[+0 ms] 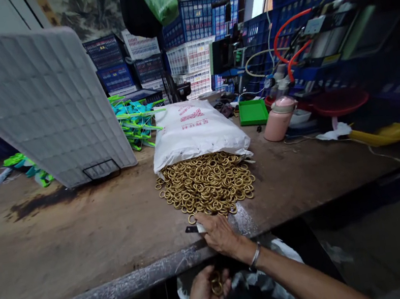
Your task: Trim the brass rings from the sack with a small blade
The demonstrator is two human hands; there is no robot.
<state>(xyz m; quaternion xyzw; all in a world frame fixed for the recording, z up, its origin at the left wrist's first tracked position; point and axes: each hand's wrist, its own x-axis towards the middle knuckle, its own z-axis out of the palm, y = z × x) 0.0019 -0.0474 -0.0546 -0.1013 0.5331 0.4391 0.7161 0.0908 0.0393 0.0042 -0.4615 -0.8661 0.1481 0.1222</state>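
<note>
A heap of brass-coloured rings point(206, 182) spills onto the table from the open mouth of a white woven sack point(196, 129). At the heap's near edge is my right hand point(220, 233), palm down, fingers closed. A short black flat strip point(191, 229) with a white piece at its end sticks out from under these fingers. One loose ring point(192, 219) lies by the fingertips. Below the table edge, my left hand point(205, 293) is turned palm up with its fingers curled around several brass-coloured rings point(216, 284). Under both hands a pale plastic bag point(280, 254) partly shows.
On the left stands a tall grey-white ribbed panel point(41, 105). Green and blue plastic pieces point(137, 122) lie behind it. To the right are a green tray point(253, 112), a pink bottle point(280, 119), a yellow scoop-like piece point(383, 134) and a machine with red hoses point(323, 40).
</note>
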